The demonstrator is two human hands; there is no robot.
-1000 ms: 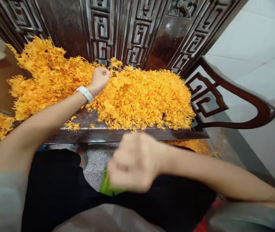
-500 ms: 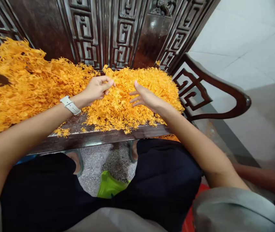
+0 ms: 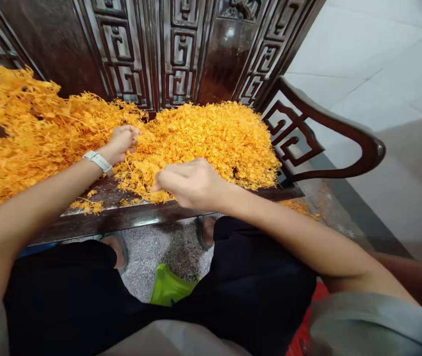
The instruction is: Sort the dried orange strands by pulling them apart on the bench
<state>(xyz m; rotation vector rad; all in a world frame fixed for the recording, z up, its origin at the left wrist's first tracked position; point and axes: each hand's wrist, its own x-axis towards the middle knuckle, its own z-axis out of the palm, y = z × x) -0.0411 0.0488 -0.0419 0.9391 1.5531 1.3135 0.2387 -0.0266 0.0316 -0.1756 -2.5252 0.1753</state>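
Observation:
A big heap of orange, thread-like fungus strands covers the seat of a dark carved wooden bench. My left hand, with a white watch at the wrist, is closed around a tuft of strands near the middle of the heap. My right hand is curled shut at the heap's front edge, its fingertips pinching strands. A looser, branchier pile of the same orange strands lies to the left.
The bench's carved backrest rises behind the heap and its curved armrest closes the right side. My knees in black shorts are below the seat edge, with a green object on the speckled floor between them. Pale floor tiles lie at right.
My right hand came up from my lap, reached open over the heap, then pulled back to its front edge and closed. My left hand shifted left and closed on strands.

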